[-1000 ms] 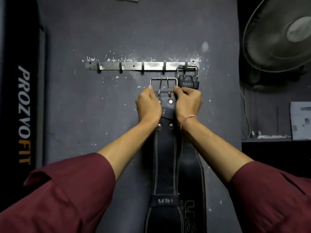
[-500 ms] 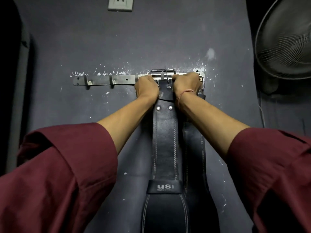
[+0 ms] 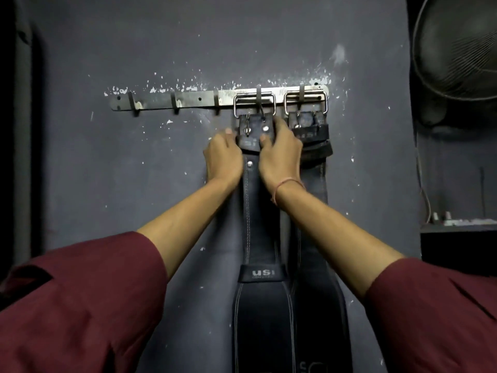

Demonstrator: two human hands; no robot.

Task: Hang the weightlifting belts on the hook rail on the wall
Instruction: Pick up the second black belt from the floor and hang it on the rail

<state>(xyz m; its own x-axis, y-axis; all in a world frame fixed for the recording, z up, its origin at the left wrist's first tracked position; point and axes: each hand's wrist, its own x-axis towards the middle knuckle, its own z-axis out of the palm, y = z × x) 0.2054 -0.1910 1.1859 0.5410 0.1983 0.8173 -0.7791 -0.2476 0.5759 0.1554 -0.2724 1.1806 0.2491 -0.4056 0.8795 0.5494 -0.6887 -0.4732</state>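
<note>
At the centre of the frame, both the left hand [image 3: 223, 157] and right hand [image 3: 279, 154] grasped the front belt [image 3: 254, 211] just below its buckle [image 3: 254, 105], which sat over a hook on the rail [image 3: 193, 99]; a second belt [image 3: 312, 162] hung to its right. The hanging step looked nearly done; next, letting go gently.

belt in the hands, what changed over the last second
The belt went up: its buckle, below the hook rail a second ago, now hangs on a hook. The left hand and right hand slid down but still hold it. The other belt stayed on its hook.
</note>
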